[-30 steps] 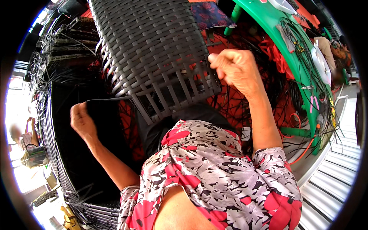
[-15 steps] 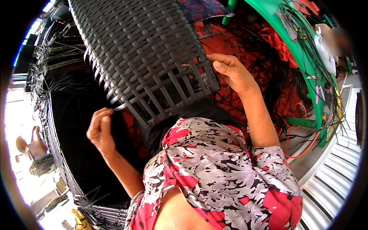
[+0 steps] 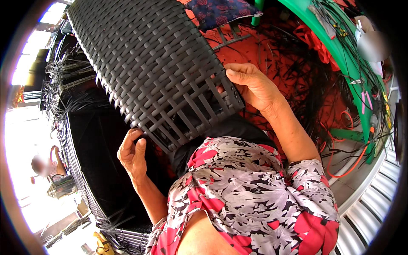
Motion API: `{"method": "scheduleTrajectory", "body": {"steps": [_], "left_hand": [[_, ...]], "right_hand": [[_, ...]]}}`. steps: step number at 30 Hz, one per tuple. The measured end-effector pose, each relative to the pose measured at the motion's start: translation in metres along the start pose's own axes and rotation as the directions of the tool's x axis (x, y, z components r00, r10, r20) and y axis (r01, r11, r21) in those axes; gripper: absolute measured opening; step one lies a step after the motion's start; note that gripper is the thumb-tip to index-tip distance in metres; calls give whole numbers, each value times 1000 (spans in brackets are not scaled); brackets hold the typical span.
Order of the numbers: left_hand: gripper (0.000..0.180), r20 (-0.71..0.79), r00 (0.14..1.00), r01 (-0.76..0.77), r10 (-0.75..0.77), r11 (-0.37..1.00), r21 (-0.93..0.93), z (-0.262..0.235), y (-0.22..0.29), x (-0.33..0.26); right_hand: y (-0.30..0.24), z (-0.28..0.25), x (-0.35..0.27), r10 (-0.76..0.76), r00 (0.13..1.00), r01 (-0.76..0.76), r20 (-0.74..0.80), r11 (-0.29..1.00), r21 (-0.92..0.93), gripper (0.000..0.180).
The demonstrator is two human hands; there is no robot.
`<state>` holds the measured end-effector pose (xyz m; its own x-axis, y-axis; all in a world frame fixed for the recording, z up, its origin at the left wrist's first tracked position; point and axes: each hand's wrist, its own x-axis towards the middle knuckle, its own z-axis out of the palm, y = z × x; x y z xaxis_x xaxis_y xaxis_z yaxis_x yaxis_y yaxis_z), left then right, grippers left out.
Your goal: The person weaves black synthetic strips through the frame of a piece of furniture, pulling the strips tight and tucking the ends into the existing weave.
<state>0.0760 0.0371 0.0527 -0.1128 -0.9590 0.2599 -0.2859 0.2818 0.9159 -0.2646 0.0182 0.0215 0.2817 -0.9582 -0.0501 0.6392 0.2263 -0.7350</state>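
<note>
A dark grey woven rattan piece (image 3: 148, 55) leans over my lap, its lower end showing open gaps between bare lengthwise strips (image 3: 197, 111). My right hand (image 3: 254, 88) grips its right edge, thumb in front; some fingers pass behind, and a fingertip shows through a gap. At the lower left corner, my left hand (image 3: 134, 155) has its fingers closed at the edge of the weave, seemingly on a plastic rattan strip whose end is mostly hidden by the fingers.
A green table (image 3: 327, 38) with loose strips and pink-handled scissors (image 3: 366, 102) stands at right. Strip scraps (image 3: 293, 85) litter the red floor covering. Dark woven pieces (image 3: 78, 170) are stacked at left. A patterned cushion (image 3: 221, 12) lies beyond. Another person (image 3: 51, 165) sits at far left.
My left hand has moved right and down against the corner of the rattan piece; the pale strip end seen before is hidden. My right hand stays on the edge. The view has shifted slightly.
</note>
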Motion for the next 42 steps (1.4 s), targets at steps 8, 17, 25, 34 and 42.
{"method": "scheduleTrajectory", "body": {"steps": [8, 17, 25, 34, 42], "left_hand": [[18, 73, 997, 33, -39, 997, 74, -3, 19, 12], [20, 22, 999, 27, -30, 994, 109, -2, 25, 25], [20, 43, 999, 6, -11, 994, 107, -11, 30, 9], [11, 1, 999, -38, 39, 984, 174, -7, 41, 3], [9, 31, 995, -95, 91, 960, 262, 0, 46, 3]], "right_hand": [[-3, 18, 0, 18, 999, -17, -46, 1000, 14, 31], [9, 25, 1, 36, 991, -4, -132, 972, 234, 26], [7, 60, -6, -108, 918, 214, -382, 945, 246, 28], [24, 57, -19, -442, 837, 358, -323, 888, -288, 24], [8, 39, -13, -359, 908, 297, -219, 916, -270, 10]]}}
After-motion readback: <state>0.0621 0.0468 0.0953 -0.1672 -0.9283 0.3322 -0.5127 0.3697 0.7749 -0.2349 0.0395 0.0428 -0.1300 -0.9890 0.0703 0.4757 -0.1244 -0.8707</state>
